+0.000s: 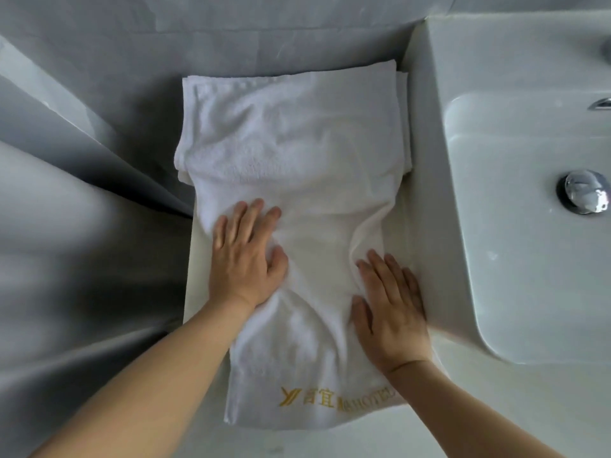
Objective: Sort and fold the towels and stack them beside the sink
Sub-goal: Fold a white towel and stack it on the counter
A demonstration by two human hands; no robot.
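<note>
- A white terry towel (pixel 297 200) is lying on the pale counter (pixel 413 226) just left of the sink (pixel 529 226), its long axis running from the person's near edge away toward the wall.
- Its near end, carrying a gold embroidered logo (pixel 334 396), is pointing at the person and hanging slightly over the counter edge; its far end is draping over a stack of folded white towels (pixel 401 127) against the wall.
- The cloth is looking soft and looped, rumpled into shallow creases through the middle and narrowing there, broader at the far end.
- The left hand (pixel 244 259) is pressing flat on the towel's left side, fingers spread and straight, the thumb nudging a small ridge of cloth; it is grasping nothing.
- The right hand (pixel 390 312) is lying flat on the towel's right edge beside the sink wall, fingers extended and relaxed, also gripping nothing.
- The sink is looking smooth, glossy and white, with rounded corners and a shiny chrome drain plug (pixel 583 195).
- The grey wall (pixel 231 28) is showing faint marbled veins.
</note>
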